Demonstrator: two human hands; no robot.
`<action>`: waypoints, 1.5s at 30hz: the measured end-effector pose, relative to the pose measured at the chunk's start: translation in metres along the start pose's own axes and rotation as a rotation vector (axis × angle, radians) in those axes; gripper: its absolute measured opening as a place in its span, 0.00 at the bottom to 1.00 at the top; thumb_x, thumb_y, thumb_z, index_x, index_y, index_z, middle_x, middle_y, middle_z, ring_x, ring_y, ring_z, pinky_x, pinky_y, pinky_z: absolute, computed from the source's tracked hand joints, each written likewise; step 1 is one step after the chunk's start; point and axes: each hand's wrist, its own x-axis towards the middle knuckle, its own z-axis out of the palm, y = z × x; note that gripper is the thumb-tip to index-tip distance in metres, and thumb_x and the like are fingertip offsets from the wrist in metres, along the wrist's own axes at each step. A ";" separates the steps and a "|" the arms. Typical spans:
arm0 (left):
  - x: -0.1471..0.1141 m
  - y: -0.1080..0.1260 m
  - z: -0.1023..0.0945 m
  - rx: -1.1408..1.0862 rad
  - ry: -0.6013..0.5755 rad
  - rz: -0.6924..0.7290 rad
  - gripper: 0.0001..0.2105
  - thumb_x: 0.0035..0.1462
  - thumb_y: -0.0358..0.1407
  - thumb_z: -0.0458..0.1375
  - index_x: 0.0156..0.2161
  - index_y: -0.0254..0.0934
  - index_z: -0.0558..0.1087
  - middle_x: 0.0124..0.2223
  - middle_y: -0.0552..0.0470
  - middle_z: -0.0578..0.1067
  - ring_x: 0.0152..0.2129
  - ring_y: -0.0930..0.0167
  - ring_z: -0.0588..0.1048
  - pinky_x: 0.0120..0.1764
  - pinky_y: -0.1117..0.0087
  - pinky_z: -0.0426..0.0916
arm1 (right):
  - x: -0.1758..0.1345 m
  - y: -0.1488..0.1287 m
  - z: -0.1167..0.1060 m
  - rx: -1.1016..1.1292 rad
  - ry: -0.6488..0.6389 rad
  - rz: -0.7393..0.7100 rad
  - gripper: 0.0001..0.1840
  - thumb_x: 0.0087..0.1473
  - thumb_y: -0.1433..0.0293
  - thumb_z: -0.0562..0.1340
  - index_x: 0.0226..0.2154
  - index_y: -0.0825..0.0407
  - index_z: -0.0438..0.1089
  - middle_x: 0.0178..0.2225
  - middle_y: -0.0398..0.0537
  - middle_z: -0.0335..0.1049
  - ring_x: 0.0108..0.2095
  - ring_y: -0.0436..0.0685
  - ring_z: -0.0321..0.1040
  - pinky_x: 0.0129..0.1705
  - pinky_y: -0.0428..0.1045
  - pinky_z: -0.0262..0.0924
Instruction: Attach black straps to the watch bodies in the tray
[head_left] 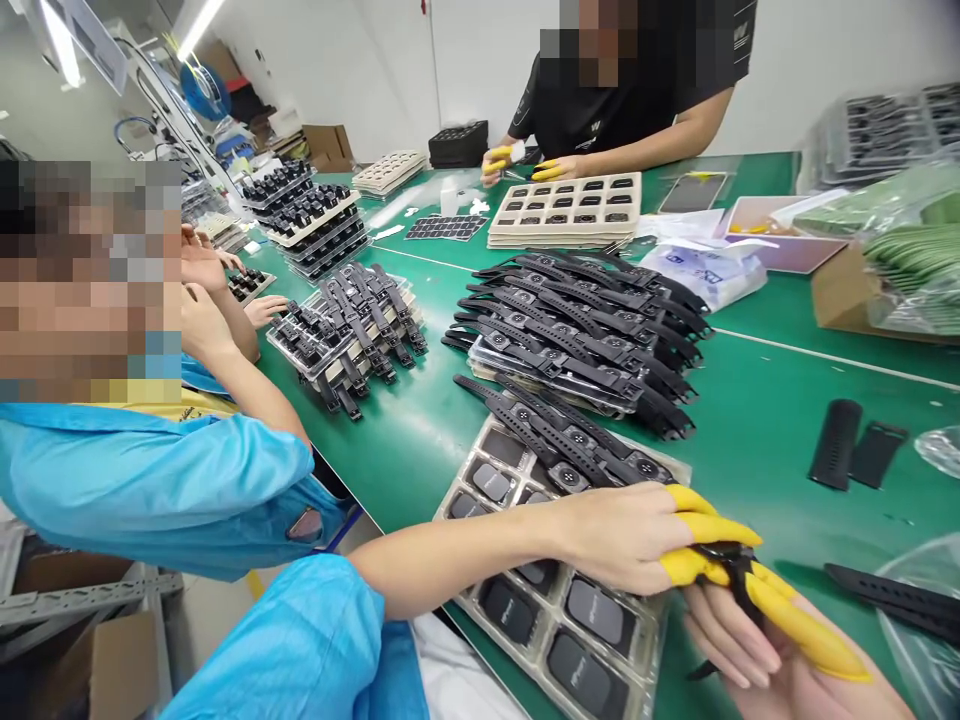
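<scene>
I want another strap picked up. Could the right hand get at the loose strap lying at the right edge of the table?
Probably yes: the strap lies on bare table near the right hand, nothing between them. But both hands already pinch a small black part.

Stacked watch straps (585,330) and a cardboard box (847,290) lie apart.

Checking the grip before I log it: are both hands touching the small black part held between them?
Touching. The head view shows the left hand and right hand both pinching the small black part with yellow-capped fingertips.
</scene>
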 end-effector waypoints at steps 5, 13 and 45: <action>0.001 -0.001 0.001 0.141 -0.044 0.024 0.21 0.70 0.35 0.47 0.61 0.25 0.70 0.59 0.41 0.76 0.61 0.62 0.69 0.66 0.64 0.61 | 0.001 0.000 -0.007 0.061 0.076 0.122 0.25 0.52 0.53 0.69 0.16 0.47 0.61 0.13 0.42 0.48 0.14 0.50 0.42 0.11 0.47 0.47; -0.003 -0.006 0.002 -0.172 0.016 -0.020 0.21 0.69 0.34 0.50 0.62 0.25 0.68 0.59 0.38 0.75 0.60 0.64 0.71 0.63 0.65 0.65 | 0.004 0.006 -0.024 -0.035 -0.031 0.077 0.22 0.57 0.52 0.67 0.22 0.48 0.66 0.17 0.43 0.54 0.18 0.51 0.48 0.16 0.47 0.52; -0.004 -0.028 0.022 -0.199 0.300 0.139 0.24 0.64 0.24 0.46 0.62 0.36 0.68 0.58 0.41 0.74 0.58 0.63 0.72 0.61 0.57 0.71 | 0.006 -0.005 0.004 0.083 -0.070 -0.032 0.18 0.55 0.56 0.68 0.30 0.50 0.63 0.15 0.34 0.57 0.15 0.45 0.45 0.16 0.42 0.42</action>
